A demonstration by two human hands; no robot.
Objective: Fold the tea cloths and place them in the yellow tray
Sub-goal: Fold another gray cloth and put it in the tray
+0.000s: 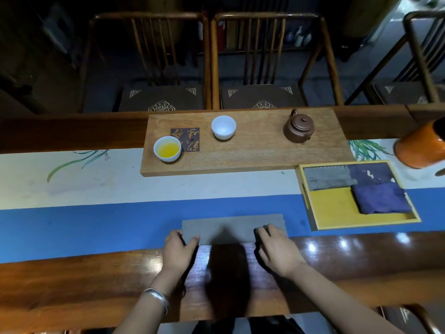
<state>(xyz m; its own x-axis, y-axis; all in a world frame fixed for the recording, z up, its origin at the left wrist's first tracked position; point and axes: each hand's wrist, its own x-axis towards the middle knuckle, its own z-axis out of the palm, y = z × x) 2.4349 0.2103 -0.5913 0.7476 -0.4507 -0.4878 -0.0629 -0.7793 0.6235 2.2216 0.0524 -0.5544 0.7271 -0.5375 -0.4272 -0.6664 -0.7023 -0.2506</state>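
Note:
A grey tea cloth [231, 228] lies as a flat folded strip on the blue band of the table runner, near the table's front edge. My left hand [179, 251] pinches its near left corner. My right hand [277, 247] rests on its near right part, fingers curled over the edge. The yellow tray [337, 210] stands to the right. In it lie a folded grey cloth [328, 180], a dark navy cloth [372, 173] and a folded purple cloth [381, 197]; its near left part is bare.
A wooden tea board [252, 155] stands behind the cloth with a cup of yellow tea [167, 148], an empty white cup [223, 127] and a brown clay teapot [298, 127]. An orange canister [420, 147] sits at the far right. Wooden chairs stand beyond the table.

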